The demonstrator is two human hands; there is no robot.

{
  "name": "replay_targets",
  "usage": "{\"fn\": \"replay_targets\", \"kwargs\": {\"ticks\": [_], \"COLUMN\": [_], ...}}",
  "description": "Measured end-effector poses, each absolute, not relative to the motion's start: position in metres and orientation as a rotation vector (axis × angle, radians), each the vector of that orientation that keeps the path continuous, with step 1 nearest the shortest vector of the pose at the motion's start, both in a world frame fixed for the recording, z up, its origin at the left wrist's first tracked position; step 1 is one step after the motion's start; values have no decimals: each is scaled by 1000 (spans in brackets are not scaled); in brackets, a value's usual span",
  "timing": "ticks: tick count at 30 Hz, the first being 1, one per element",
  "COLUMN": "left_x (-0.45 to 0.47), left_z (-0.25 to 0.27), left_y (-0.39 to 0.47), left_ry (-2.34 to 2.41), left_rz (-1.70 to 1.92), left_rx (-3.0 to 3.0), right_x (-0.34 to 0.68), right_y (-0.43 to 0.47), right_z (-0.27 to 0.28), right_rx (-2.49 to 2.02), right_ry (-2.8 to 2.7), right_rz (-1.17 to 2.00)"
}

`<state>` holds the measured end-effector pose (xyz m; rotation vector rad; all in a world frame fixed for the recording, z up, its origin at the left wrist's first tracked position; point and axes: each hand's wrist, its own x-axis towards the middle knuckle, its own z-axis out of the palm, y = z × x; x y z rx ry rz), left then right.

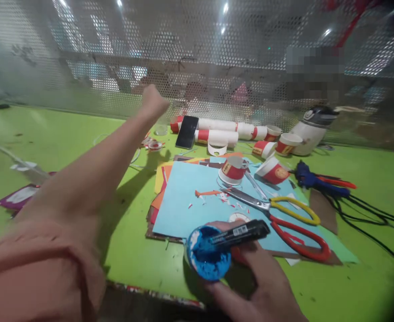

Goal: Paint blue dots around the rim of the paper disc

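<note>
My right hand [267, 281] is wrapped around a paper cup [213, 273] with blue paint coating its inside. A black marker [242, 232] leans out of the cup over my fingers. My left arm stretches far forward, and my left hand [155, 102] is raised near the mesh panel, its fingers hidden from view. Beyond the cup lies a light blue sheet of paper [180, 197] with scraps on it. Large scissors [262, 204], with one yellow and one red handle, rest on that sheet. A red-and-white paper cup [233, 171] stands upside down behind them.
Other paper cups [289, 144] and white-and-red tubes [217, 137] lie at the back, with a phone [187, 132] leaning there. A blue glue gun [317, 180] trails black cables on the right. Behind it stands a white jug [309, 134]. A perforated panel [200, 67] borders the green table [136, 255].
</note>
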<state>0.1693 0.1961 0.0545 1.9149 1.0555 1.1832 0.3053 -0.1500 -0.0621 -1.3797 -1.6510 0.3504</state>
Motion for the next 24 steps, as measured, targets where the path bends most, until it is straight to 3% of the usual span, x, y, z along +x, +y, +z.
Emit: {"fn": "replay_targets", "kwargs": {"ticks": [4, 8, 10, 24], "left_x": [164, 137, 130, 149], "left_z": [54, 6, -16, -53], "left_y": [91, -12, -44, -68], "left_ry": [830, 428, 414, 474], "left_rz": [1120, 561, 475, 609], "left_rx": [1944, 1976, 2018, 1927], "right_x": [312, 326, 331, 348], "right_y": [-155, -161, -166, -178], "right_z": [-52, -43, -42, -29], "right_rx": [-1389, -1414, -1404, -1364], "right_ry": [-1641, -1649, -1694, -1750], "right_rz": [365, 331, 283, 408]}}
